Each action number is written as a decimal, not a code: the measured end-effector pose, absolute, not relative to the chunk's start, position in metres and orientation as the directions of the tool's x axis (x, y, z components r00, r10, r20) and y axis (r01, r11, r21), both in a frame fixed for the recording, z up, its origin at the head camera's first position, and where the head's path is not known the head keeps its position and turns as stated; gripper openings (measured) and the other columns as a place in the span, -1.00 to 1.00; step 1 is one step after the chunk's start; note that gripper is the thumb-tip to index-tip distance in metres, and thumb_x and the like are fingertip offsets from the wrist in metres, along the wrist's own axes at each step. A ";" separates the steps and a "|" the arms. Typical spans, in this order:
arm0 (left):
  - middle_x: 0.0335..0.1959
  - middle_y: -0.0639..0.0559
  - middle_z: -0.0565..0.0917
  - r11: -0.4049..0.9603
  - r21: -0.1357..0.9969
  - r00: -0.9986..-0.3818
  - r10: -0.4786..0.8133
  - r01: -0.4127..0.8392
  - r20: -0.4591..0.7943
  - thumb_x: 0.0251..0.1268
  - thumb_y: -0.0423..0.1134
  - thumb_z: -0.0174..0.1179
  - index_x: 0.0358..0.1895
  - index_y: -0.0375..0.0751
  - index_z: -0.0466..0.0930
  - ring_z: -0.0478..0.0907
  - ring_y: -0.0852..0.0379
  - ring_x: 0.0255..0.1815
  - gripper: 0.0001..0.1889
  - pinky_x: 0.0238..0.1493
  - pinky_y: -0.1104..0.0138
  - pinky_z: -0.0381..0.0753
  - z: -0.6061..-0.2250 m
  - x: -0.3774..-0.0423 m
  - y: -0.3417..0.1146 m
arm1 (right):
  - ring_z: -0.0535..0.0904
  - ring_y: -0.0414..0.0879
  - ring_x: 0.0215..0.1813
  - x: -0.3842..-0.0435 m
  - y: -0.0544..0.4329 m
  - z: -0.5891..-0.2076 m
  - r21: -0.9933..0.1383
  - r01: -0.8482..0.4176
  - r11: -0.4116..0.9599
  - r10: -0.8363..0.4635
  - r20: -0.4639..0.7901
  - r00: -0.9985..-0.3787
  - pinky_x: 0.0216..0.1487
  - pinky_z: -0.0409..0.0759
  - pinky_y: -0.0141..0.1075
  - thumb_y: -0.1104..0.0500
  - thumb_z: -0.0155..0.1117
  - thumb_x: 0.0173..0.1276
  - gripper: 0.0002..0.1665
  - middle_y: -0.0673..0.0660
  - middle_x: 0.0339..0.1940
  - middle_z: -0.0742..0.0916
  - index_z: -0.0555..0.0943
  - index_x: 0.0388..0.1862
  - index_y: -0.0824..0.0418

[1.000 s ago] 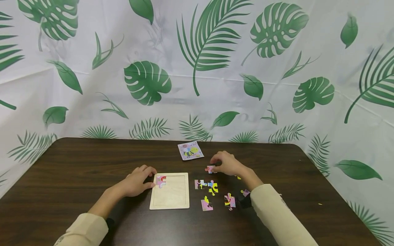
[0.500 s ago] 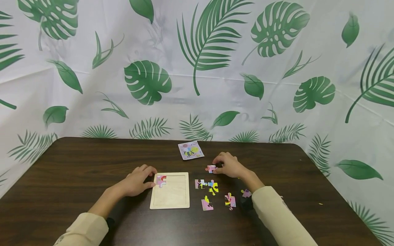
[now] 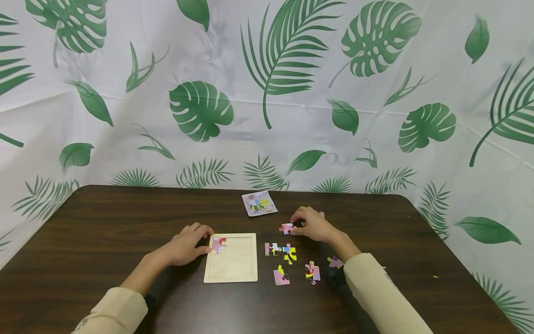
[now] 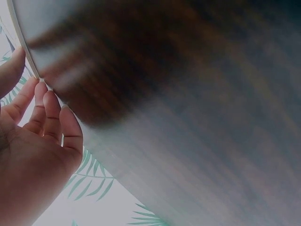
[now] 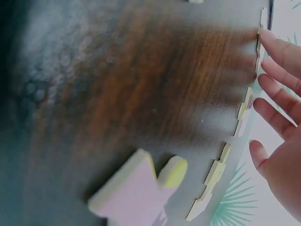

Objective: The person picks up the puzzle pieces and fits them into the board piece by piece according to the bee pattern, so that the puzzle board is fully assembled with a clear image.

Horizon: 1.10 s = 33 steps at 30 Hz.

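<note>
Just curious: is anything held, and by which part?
The right hand seems to pinch a puzzle piece by its right end; the left hand touches the wooden tray.

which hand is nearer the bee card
Right. The right hand is right of the bee card and lower in the head view; the left hand is farther off, to the card's left, at the left edge of the tray.

A dark brown, wood-grained table carries a square wooden tray. To the tray's right lie loose puzzle pieces (mostly pink and yellow), and near the far edge rests a bee-printed card. A tiny yellowish speck sits farther right.
</note>
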<state>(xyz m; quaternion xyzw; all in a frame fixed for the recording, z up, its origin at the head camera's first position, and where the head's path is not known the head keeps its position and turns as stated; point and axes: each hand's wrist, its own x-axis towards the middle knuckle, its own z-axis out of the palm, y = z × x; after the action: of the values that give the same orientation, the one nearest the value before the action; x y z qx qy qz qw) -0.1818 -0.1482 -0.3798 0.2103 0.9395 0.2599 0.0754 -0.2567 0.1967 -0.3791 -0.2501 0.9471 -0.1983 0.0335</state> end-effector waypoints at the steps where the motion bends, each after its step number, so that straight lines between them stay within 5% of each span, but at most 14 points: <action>1: -0.17 -0.03 0.43 0.777 0.518 -0.900 0.435 0.357 -0.032 0.19 -0.22 0.21 -0.01 -0.20 0.41 0.34 -0.09 -0.07 -0.68 -0.14 -0.07 0.31 -0.380 -0.182 -0.148 | 0.41 0.01 -0.05 -0.257 0.197 -0.379 -0.391 -0.460 0.797 -0.486 0.036 -0.873 -0.19 0.15 -0.03 0.10 0.40 0.08 -0.78 0.03 -0.20 0.58 0.62 -0.31 0.13; 33: -0.16 -0.03 0.42 0.777 0.516 -0.899 0.438 0.360 -0.032 0.19 -0.21 0.21 -0.01 -0.19 0.41 0.34 -0.10 -0.06 -0.68 -0.15 -0.07 0.31 -0.381 -0.182 -0.148 | 0.41 -0.03 -0.18 -0.255 0.196 -0.377 -0.383 -0.470 0.795 -0.500 0.024 -0.866 -0.23 0.14 -0.07 0.10 0.41 0.06 -0.80 0.00 -0.28 0.57 0.58 -0.43 0.14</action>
<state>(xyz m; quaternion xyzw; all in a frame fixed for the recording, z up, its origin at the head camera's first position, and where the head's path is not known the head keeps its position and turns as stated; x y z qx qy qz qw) -0.1815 -0.1483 -0.3810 0.2122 0.9396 0.2576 0.0752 -0.2552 0.1957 -0.3772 -0.2563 0.9466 -0.1914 0.0393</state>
